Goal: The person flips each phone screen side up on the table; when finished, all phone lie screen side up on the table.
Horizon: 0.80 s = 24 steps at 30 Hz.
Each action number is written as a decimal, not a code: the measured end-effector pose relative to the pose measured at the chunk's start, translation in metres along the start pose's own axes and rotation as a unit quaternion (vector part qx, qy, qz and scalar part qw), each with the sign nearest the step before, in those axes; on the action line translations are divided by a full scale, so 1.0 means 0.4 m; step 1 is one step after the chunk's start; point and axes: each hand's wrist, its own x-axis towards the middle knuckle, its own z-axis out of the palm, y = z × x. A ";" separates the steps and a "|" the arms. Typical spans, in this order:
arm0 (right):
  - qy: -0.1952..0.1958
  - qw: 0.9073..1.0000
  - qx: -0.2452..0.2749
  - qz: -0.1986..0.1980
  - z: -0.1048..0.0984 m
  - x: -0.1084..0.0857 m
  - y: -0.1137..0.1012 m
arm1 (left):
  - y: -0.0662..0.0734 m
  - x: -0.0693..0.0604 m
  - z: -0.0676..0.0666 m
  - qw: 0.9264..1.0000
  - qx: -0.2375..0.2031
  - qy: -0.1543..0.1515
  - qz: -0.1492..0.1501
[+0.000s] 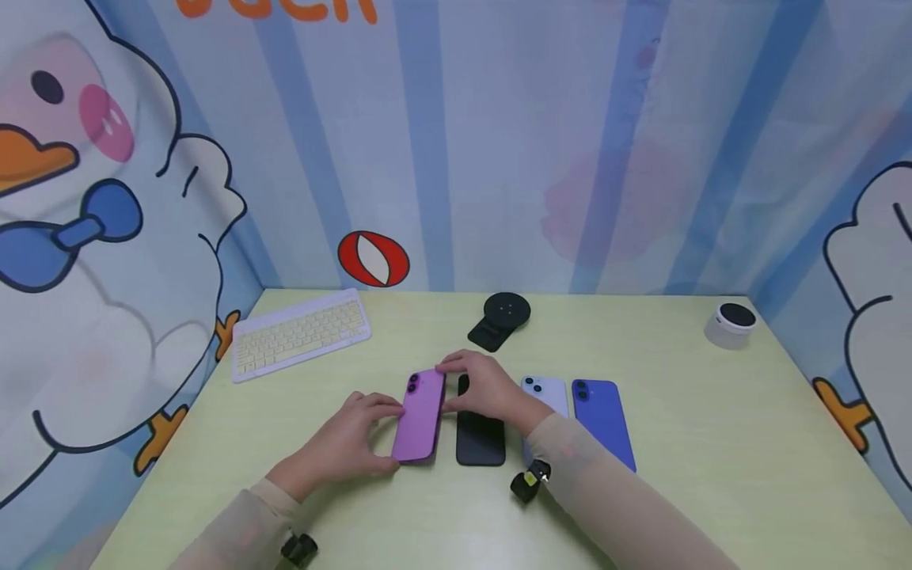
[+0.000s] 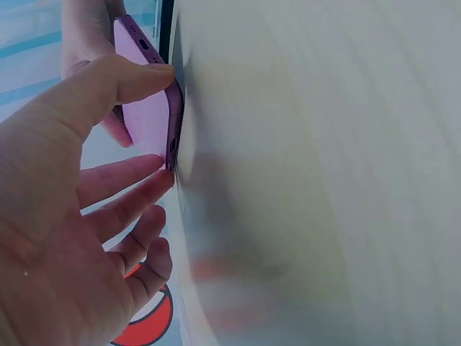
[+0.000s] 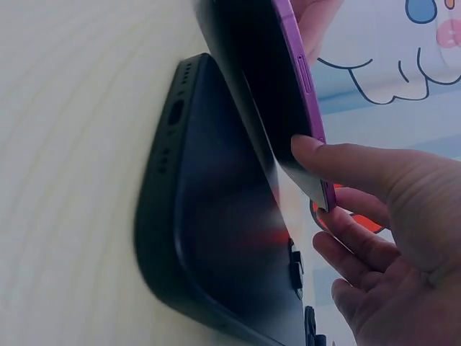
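Observation:
A purple phone (image 1: 420,416) lies between the two hands, back side up, its right edge lifted off the table. My left hand (image 1: 349,439) holds its left side, thumb at the near corner and fingers on the long edge. From the other side, my right hand (image 1: 488,388) pinches the far right corner; in the right wrist view its thumb (image 3: 353,162) presses the dark screen side. Just right of it, a black phone (image 1: 480,439) lies flat, partly hidden under the right hand. A white phone (image 1: 545,389) and a blue phone (image 1: 602,416) lie farther right, the white one partly covered by the right forearm.
At the back left lies a white keyboard (image 1: 302,334). A black folding stand with a round pad (image 1: 507,310) sits at the back middle. Near the back right corner stands a small white cylinder with a dark top (image 1: 730,326). A printed curtain (image 1: 492,142) hangs behind the table.

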 end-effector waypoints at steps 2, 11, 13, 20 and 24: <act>0.001 1.000 0.004 0.000 -0.003 -0.003 -0.003 | -0.003 -0.001 -0.001 1.000 -0.013 -0.003 0.002; 0.016 1.000 0.018 0.007 -0.003 -0.018 -0.002 | -0.011 0.000 -0.004 0.999 -0.041 -0.016 0.010; 0.019 1.000 0.020 0.007 -0.002 -0.021 0.000 | -0.012 0.000 -0.005 0.999 -0.049 -0.015 0.008; 0.031 0.999 0.026 0.000 -0.001 -0.032 0.002 | -0.010 0.000 -0.003 0.997 -0.071 -0.020 -0.004; 0.038 0.998 0.040 -0.002 -0.002 -0.039 -0.003 | -0.007 -0.001 -0.004 0.996 -0.081 -0.025 -0.010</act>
